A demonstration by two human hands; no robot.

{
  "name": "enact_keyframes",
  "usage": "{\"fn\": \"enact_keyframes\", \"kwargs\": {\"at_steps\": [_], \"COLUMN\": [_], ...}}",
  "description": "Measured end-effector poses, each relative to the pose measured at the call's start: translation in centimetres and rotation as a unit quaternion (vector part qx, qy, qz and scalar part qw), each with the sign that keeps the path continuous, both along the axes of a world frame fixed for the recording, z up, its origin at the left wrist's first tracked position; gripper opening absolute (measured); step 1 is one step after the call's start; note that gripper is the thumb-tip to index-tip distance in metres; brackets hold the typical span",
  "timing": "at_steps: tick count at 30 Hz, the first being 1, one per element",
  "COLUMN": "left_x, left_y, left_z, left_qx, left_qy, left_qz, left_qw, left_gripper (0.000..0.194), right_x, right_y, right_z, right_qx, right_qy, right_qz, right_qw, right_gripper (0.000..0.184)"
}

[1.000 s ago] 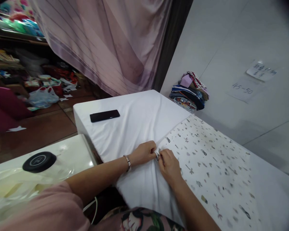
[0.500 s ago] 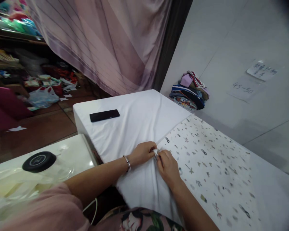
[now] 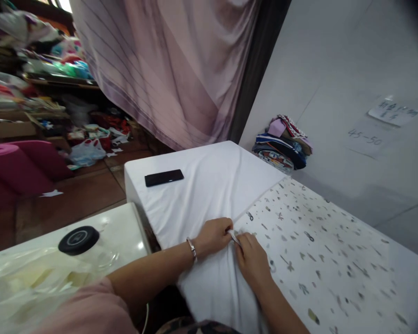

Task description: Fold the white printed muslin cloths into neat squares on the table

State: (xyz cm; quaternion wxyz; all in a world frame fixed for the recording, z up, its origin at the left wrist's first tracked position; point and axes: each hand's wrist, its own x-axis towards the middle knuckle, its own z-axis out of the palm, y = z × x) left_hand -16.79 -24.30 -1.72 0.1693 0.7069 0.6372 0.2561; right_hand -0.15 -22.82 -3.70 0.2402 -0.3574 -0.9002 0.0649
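Note:
A plain white cloth (image 3: 209, 185) covers the table and meets a printed white fabric (image 3: 320, 246) with small grey and olive figures along a diagonal edge. Near that edge my left hand (image 3: 216, 235), wearing a bracelet on the wrist, pinches a gathered bit of the white cloth. Close on its right, my right hand (image 3: 252, 260) pinches the same bunched bit. A small twist of cloth shows between the two sets of fingers; the fingertips themselves are partly hidden. Creases run through the white cloth away from my hands.
A black phone (image 3: 164, 178) lies on the white cloth. Left is a white surface with a round black device (image 3: 78, 240) and clear plastic bags (image 3: 31, 278). Folded clothes (image 3: 282, 144) sit against the wall. A pink curtain (image 3: 181, 69) hangs behind; pink rolls (image 3: 24, 171) stand on the floor.
The view has swung a little left and up, so everything sits lower and further right. Both hands stay pinched on the cloth, the bit between them now slightly more stretched.

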Motion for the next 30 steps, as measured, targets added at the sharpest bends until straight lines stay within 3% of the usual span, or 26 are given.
{"fn": "enact_keyframes", "kwargs": {"at_steps": [11, 21, 30], "left_x": [-0.1, -1.2, -1.2], "left_y": [-0.3, -0.2, 0.5], "left_z": [-0.2, 0.4, 0.5], "left_qx": [0.010, -0.028, -0.032], "left_qy": [0.084, -0.029, 0.065], "left_qz": [-0.008, -0.032, 0.003], "left_qw": [0.996, 0.999, 0.997], "left_gripper": [0.013, 0.022, 0.015], "right_x": [0.0, -0.7, -0.3], "right_y": [0.1, -0.3, -0.9], "right_z": [-1.6, -0.5, 0.1], "right_qx": [0.043, -0.009, 0.002], "right_qy": [-0.004, -0.005, 0.045], "right_qz": [0.015, -0.017, 0.019], "right_qw": [0.999, 1.000, 0.999], "right_gripper": [0.017, 0.016, 0.018]}}
